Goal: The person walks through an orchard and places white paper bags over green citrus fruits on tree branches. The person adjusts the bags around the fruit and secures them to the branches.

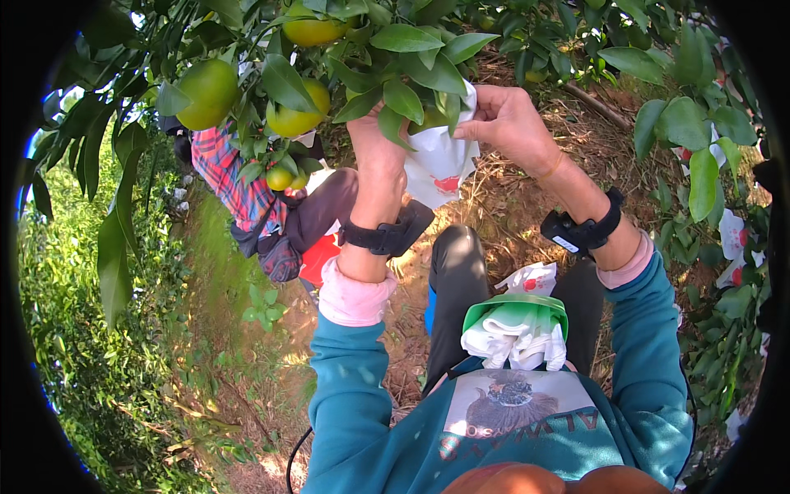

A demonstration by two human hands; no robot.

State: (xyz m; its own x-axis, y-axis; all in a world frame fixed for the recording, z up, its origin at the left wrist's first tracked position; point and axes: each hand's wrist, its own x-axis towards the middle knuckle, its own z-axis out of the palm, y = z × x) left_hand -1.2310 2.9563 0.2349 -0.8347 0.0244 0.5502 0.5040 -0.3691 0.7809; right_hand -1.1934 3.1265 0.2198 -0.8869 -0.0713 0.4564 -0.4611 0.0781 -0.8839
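Note:
A white paper bag [437, 163] with a red print hangs under a leafy branch, its mouth around the lower part of a green citrus fruit [426, 120]. My right hand [511, 128] pinches the bag's upper edge between thumb and fingers. On the other side of the fruit is my left hand [378, 141], raised among the leaves; its fingers are hidden, so its grip does not show. At my waist, a green plastic container [558, 304] holds a bundle of folded white bags [515, 339].
Bare citrus fruits [208, 94] hang to the left, among leaves. A person in a plaid shirt [225, 173] works close by on that side, near a red object [318, 262]. Bagged fruits [732, 234] hang in foliage at the right. A branch [597, 106] extends behind my right hand.

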